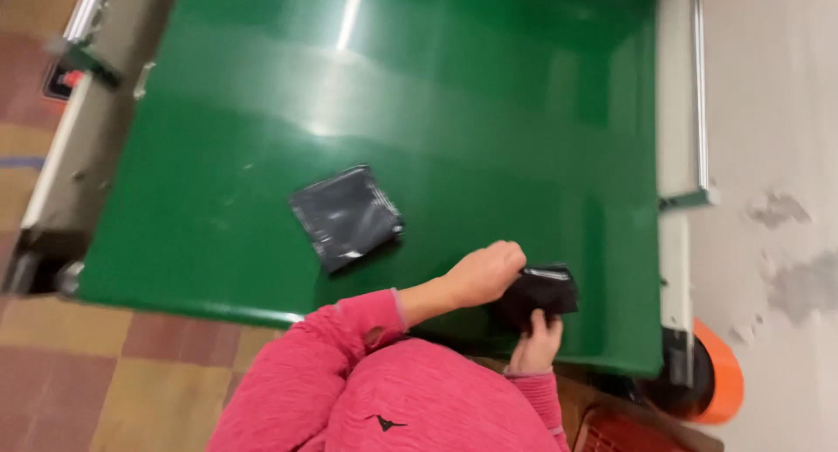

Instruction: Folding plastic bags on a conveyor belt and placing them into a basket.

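While a flat dark grey plastic mailer bag (346,215) lies apart on the green desk (489,112), both hands, left (483,273) and right (536,343), grip closed around a small black folded pouch (543,293) at the near edge, apparently mid-fold, needing steady pinching.

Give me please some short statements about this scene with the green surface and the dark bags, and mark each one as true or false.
1. Both hands, left hand and right hand, hold a small black bag. True.
2. A second dark flat bag lies alone on the green surface. True.
3. The sleeves are blue. False: they are pink.
4. The flat bag touches the left hand. False: it lies apart from it.
5. The floor is tiled. True.
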